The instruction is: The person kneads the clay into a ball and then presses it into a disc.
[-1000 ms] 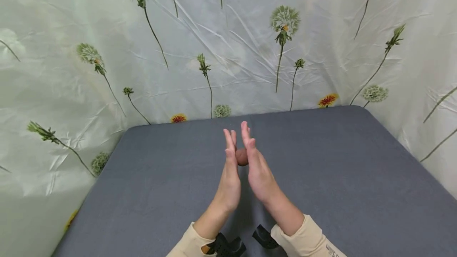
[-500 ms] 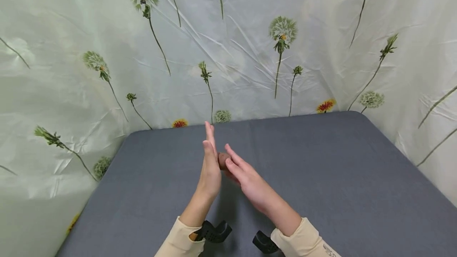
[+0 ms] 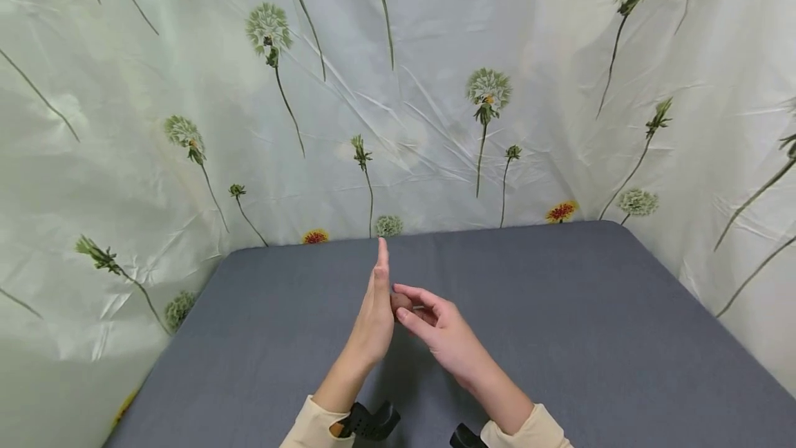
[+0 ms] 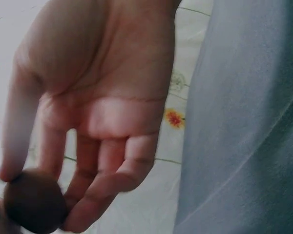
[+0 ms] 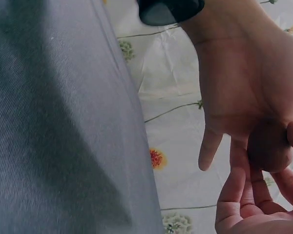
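A small round brown ball, smooth and clay-like, is held above the grey surface. My right hand pinches it between thumb and curled fingers. My left hand stands upright with straight fingers, its palm side close against the ball's left side. In the left wrist view, the bent fingers of the right hand meet the dark ball at their tips. The right wrist view shows the left palm behind the ball, with right-hand fingers around it.
A grey padded table lies beneath both hands. Behind and beside it hangs a pale curtain printed with dandelions. Each wrist carries a black camera mount below a cream sleeve.
Both hands were flat, with the ball between the palms. The right hand has drawn lower and curled its fingers to pinch the ball, while the left stays straight. The head view has tilted up.
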`<state>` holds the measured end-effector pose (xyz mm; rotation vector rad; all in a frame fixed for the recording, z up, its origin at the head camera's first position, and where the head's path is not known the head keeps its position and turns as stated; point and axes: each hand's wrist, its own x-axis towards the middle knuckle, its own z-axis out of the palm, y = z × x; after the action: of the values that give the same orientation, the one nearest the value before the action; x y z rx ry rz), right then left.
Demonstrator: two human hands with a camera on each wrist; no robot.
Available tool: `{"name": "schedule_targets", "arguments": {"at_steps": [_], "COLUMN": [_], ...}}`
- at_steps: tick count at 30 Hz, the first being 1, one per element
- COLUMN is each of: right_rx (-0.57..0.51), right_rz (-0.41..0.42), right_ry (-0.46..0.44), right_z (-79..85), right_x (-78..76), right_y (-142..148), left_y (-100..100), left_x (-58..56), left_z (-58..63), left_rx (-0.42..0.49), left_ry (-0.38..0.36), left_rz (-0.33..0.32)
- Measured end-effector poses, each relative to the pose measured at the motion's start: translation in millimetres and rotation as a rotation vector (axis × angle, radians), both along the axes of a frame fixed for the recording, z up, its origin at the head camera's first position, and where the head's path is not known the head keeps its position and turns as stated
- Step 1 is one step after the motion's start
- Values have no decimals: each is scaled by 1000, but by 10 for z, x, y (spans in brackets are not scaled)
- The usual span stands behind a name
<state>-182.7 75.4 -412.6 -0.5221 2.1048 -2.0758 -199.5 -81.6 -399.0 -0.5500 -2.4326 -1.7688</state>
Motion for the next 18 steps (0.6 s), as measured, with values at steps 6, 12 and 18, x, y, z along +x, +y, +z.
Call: {"name": "schedule_targets", "arguments": {"at_steps": [6,12,18], "right_rx": [26,116,161], "right_rz": [-17,-57,-90], "right_ry": [18,23,38], "right_z": [-19,-16,-37], "right_x": [6,26,53], "right_y": [185,421,620], "left_y": [-52,-116,-130], "left_x": [25,-15,-55], "left_z": [57,125,113], "left_rx": [-70,-87,-46], "left_ry": [26,-22,-128], "left_rz": [-30,-42,-50]}}
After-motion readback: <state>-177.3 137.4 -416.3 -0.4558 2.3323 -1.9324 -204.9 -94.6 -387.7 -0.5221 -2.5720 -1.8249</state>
